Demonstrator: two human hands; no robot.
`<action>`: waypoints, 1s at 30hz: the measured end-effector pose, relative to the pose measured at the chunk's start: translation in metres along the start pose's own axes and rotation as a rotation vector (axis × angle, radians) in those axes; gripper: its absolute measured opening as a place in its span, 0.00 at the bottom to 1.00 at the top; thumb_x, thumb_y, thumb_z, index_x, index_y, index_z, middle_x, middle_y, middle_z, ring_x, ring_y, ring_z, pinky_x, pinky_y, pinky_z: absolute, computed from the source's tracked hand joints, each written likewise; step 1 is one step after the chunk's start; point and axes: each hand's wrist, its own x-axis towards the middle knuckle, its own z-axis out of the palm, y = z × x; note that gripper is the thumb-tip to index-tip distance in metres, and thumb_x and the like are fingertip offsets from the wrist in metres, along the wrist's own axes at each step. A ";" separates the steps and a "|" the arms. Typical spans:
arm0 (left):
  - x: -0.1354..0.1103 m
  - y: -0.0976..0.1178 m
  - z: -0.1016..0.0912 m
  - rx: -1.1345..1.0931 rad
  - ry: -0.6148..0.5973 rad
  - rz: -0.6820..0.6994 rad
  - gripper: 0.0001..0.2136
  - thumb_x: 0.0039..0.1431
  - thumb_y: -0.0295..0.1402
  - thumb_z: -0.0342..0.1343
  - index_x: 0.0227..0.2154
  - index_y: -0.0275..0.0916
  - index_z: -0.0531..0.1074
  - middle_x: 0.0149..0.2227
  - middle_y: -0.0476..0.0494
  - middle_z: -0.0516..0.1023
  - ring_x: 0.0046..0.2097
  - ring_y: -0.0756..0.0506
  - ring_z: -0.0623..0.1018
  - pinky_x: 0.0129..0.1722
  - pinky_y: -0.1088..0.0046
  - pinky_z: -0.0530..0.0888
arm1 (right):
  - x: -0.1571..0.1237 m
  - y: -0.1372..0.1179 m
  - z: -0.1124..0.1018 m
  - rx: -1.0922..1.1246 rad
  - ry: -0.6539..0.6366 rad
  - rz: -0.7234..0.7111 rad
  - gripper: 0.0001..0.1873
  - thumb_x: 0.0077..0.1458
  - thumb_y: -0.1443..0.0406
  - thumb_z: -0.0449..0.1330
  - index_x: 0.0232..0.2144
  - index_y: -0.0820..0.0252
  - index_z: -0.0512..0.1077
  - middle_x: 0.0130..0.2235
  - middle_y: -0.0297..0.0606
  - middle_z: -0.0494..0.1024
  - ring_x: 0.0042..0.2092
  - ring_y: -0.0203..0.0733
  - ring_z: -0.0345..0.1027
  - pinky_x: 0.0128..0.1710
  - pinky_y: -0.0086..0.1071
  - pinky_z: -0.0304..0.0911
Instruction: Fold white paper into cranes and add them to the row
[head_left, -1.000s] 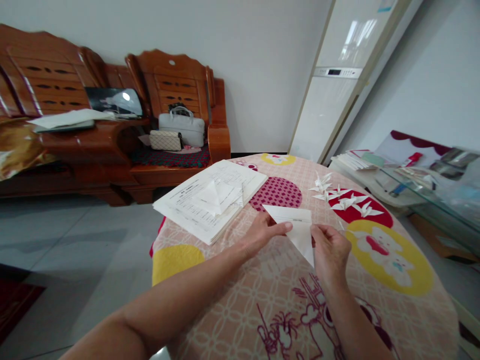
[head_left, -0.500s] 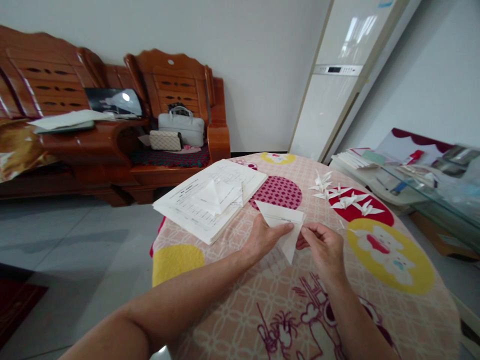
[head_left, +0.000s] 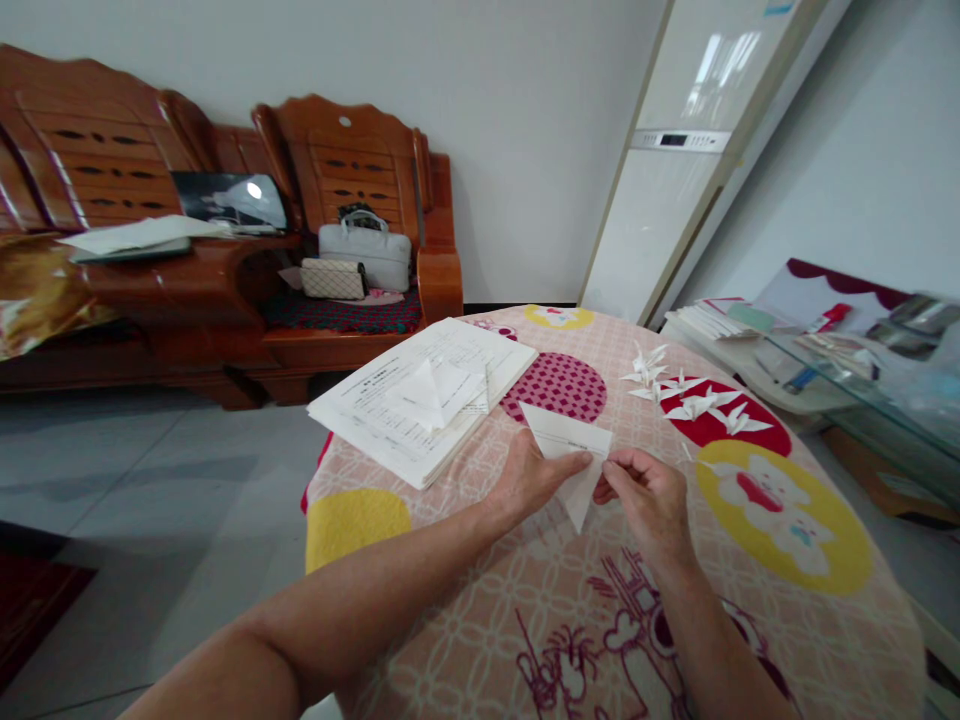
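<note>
Between my hands, above the patterned tablecloth (head_left: 465, 600), is a folded piece of white paper (head_left: 562, 434) with a line of print across it. My left hand (head_left: 529, 475) grips it from the left, thumb lying on top and the other fingers hidden beneath. With thumb and fingertips closed, my right hand (head_left: 645, 495) pinches the paper's right edge. One pointed corner of the paper hangs toward me. Several white paper cranes (head_left: 697, 405) sit beyond my right hand, on the red patch of the cloth.
A stack of printed sheets (head_left: 375, 430) lies at the table's left, with folded paper pieces (head_left: 431, 395) on top. Right of the table, a glass-topped stand (head_left: 825, 385) holds papers and other items. A wooden sofa (head_left: 352, 150) with bags stands behind, near a tall air conditioner (head_left: 652, 200).
The view has shifted very slightly. The paper is tilted a little differently, its lower corner a touch further left; both hands keep their hold on it.
</note>
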 end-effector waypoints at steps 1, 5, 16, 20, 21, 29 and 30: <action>0.000 -0.001 0.000 0.009 -0.005 0.013 0.11 0.48 0.36 0.63 0.31 0.33 0.77 0.31 0.42 0.80 0.34 0.46 0.77 0.34 0.73 0.73 | 0.000 0.000 0.000 -0.004 0.002 0.002 0.08 0.48 0.62 0.61 0.24 0.62 0.73 0.18 0.34 0.75 0.20 0.37 0.69 0.22 0.27 0.67; 0.001 -0.005 0.000 0.023 -0.013 0.046 0.10 0.49 0.35 0.63 0.32 0.33 0.77 0.33 0.43 0.80 0.34 0.46 0.77 0.35 0.74 0.73 | 0.000 0.001 -0.001 -0.009 -0.001 0.005 0.07 0.47 0.63 0.61 0.24 0.62 0.73 0.19 0.34 0.75 0.21 0.37 0.69 0.21 0.27 0.66; -0.002 0.002 0.000 0.095 -0.006 0.098 0.07 0.51 0.32 0.62 0.32 0.33 0.78 0.33 0.45 0.80 0.34 0.47 0.77 0.35 0.75 0.73 | 0.000 -0.002 -0.001 -0.038 0.004 0.008 0.06 0.44 0.64 0.60 0.22 0.62 0.72 0.19 0.33 0.74 0.20 0.36 0.68 0.20 0.26 0.65; -0.002 0.000 0.001 0.064 -0.014 0.118 0.07 0.51 0.32 0.61 0.31 0.33 0.78 0.32 0.44 0.80 0.33 0.47 0.77 0.35 0.75 0.73 | 0.000 -0.002 -0.002 -0.042 0.002 0.005 0.06 0.44 0.64 0.60 0.22 0.62 0.72 0.18 0.33 0.74 0.20 0.36 0.68 0.20 0.26 0.65; -0.001 -0.001 0.001 0.049 -0.020 0.120 0.07 0.51 0.32 0.61 0.31 0.33 0.78 0.31 0.44 0.80 0.33 0.47 0.77 0.34 0.75 0.73 | 0.000 -0.001 -0.002 -0.042 0.004 0.004 0.06 0.44 0.64 0.60 0.22 0.62 0.72 0.18 0.33 0.73 0.20 0.36 0.68 0.20 0.26 0.65; -0.002 -0.004 0.002 0.045 -0.012 0.149 0.05 0.52 0.31 0.60 0.29 0.34 0.77 0.30 0.46 0.80 0.32 0.47 0.76 0.33 0.75 0.72 | -0.002 0.001 0.001 0.053 0.068 0.062 0.05 0.44 0.66 0.60 0.20 0.62 0.72 0.17 0.31 0.72 0.18 0.34 0.65 0.18 0.25 0.62; -0.002 -0.004 0.002 0.063 -0.008 0.144 0.05 0.52 0.31 0.60 0.29 0.34 0.77 0.30 0.46 0.79 0.31 0.48 0.76 0.32 0.75 0.72 | -0.002 0.001 0.002 0.073 0.077 0.071 0.05 0.44 0.66 0.60 0.20 0.62 0.72 0.17 0.31 0.72 0.17 0.33 0.64 0.17 0.25 0.61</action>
